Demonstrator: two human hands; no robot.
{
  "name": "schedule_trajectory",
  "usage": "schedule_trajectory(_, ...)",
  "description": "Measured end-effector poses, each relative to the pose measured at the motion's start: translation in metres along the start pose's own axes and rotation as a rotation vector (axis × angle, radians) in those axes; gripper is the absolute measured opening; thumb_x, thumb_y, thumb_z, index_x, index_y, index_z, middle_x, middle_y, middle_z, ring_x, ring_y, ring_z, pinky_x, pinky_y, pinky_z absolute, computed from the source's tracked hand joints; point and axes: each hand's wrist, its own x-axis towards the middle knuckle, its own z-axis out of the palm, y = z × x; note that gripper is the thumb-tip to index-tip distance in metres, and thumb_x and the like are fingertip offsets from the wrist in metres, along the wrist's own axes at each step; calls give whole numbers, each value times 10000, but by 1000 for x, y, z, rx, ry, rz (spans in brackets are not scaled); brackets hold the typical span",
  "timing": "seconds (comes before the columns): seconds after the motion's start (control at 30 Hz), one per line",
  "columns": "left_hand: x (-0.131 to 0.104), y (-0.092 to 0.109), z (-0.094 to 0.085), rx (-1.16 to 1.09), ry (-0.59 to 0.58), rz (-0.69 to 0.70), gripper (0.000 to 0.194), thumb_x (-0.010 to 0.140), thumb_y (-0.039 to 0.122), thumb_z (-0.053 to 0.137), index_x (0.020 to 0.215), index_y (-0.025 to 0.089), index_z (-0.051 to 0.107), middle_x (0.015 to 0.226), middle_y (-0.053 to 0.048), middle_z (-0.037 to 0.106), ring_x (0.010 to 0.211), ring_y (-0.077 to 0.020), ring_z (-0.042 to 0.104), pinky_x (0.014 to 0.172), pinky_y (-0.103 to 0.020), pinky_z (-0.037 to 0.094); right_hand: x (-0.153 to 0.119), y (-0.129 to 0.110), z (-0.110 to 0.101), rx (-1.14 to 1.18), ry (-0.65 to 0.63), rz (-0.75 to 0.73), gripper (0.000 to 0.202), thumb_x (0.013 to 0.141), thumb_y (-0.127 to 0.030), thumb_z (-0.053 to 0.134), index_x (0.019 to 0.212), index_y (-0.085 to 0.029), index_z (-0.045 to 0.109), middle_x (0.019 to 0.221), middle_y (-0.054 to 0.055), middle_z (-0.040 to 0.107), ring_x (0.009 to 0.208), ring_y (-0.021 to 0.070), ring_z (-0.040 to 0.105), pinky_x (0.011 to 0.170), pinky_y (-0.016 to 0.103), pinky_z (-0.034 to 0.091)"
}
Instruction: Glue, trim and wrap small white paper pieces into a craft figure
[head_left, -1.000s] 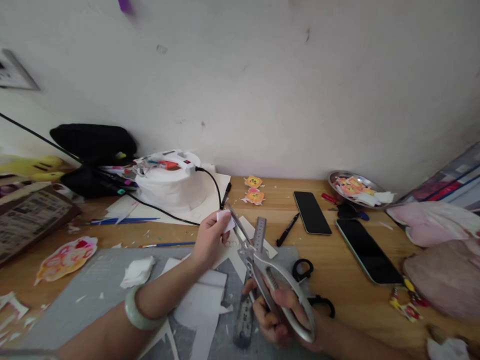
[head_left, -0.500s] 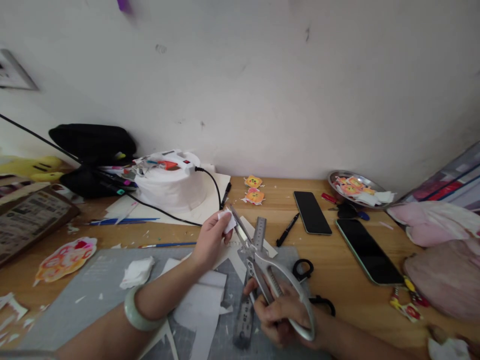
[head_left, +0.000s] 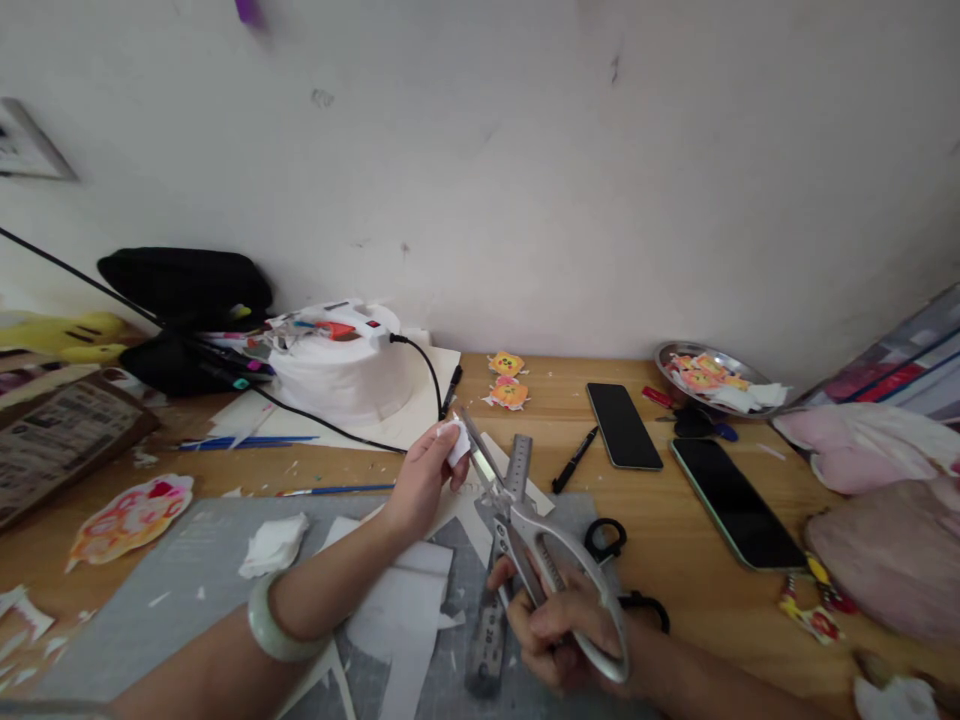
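A small white paper piece [head_left: 456, 440] is pinched between the thumb and fingers of my left hand [head_left: 421, 485]. My right hand [head_left: 559, 630] grips the handles of large silver scissors [head_left: 529, 530], whose blades point up and left and reach the paper's right edge. Beneath the scissors, a metal ruler [head_left: 520, 465] lies on the grey cutting mat [head_left: 202, 560]. White paper sheets [head_left: 405, 600] rest on the mat below my left forearm, and a small stack of white pieces [head_left: 275, 545] sits left of it.
Two phones [head_left: 624, 425], a black pen [head_left: 575, 460] and a metal bowl [head_left: 664, 355] of orange cutouts are on the right. Black scissor handles [head_left: 606, 540] lie beside my right hand. Behind my left hand stand a white roll [head_left: 337, 380] and a black cable. A cardboard box [head_left: 67, 435] is at left.
The paper piece in my left hand has turned slightly, and a tiny scrap now shows on the mat at the left. Both hands have stayed almost in place.
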Motion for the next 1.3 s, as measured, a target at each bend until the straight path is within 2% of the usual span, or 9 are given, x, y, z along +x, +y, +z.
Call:
schedule_trajectory(0.13, 0, 0, 0, 29, 22, 18, 310, 770, 367, 502, 555, 165, 409, 376, 81, 378, 357, -47, 304, 395, -171, 230, 0, 0, 0, 74, -83, 0, 350, 695, -323, 558, 1011, -186, 495, 542, -82, 345, 359, 12, 255, 335, 130, 195)
schedule_trajectory(0.23, -1, 1, 2, 42, 25, 24, 300, 744, 376, 530, 565, 163, 417, 383, 85, 376, 352, -43, 291, 386, -169, 214, 0, -1, 1, 106, -87, 24, 359, 686, -377, 580, 988, -202, 495, 530, -90, 335, 356, 8, 226, 336, 125, 167)
schedule_trajectory(0.43, -1, 2, 3, 61, 24, 25, 283, 721, 377, 544, 574, 165, 427, 391, 85, 379, 352, -46, 293, 385, -173, 211, 1, -2, 3, -5, -9, 31, 313, 672, -271, 605, 960, -222, 494, 509, -98, 370, 334, 17, 267, 331, 137, 177)
schedule_trajectory(0.6, -2, 3, 4, 71, 28, 28, 279, 741, 361, 517, 563, 170, 418, 378, 80, 381, 352, -53, 298, 393, -179, 219, 1, -2, 2, -44, 39, 40, 268, 703, -296, 582, 939, -208, 489, 483, -104, 354, 316, 16, 256, 332, 149, 169)
schedule_trajectory(0.77, -2, 3, 4, 78, 49, 34, 293, 760, 354, 489, 544, 176, 404, 366, 73, 377, 351, -61, 306, 399, -188, 230, 2, -6, 7, -39, 89, 98, 295, 659, -335, 598, 900, -214, 480, 455, -112, 324, 309, 20, 231, 325, 144, 152)
schedule_trajectory(0.93, 0, 2, 1, 78, 58, 41, 335, 783, 368, 478, 518, 179, 398, 366, 64, 371, 362, -67, 307, 400, -197, 236, 2, -9, 8, 93, 10, 92, 355, 682, -444, 504, 931, -192, 489, 472, -95, 316, 327, 27, 199, 319, 151, 133)
schedule_trajectory(1.07, 0, 3, 0, 66, 40, 27, 305, 756, 351, 520, 528, 162, 445, 369, 64, 378, 367, -59, 308, 398, -189, 231, 0, -9, 7, 117, -11, 64, 374, 689, -432, 475, 966, -182, 492, 495, -83, 320, 345, 34, 218, 325, 155, 146)
schedule_trajectory(1.3, 1, 4, 2, 37, 79, -4, 249, 672, 332, 600, 567, 151, 466, 426, 72, 402, 364, -40, 309, 364, -170, 215, 3, -13, 7, 143, -6, 144, 357, 680, -444, 473, 930, -190, 495, 460, -93, 308, 327, 36, 201, 311, 153, 136)
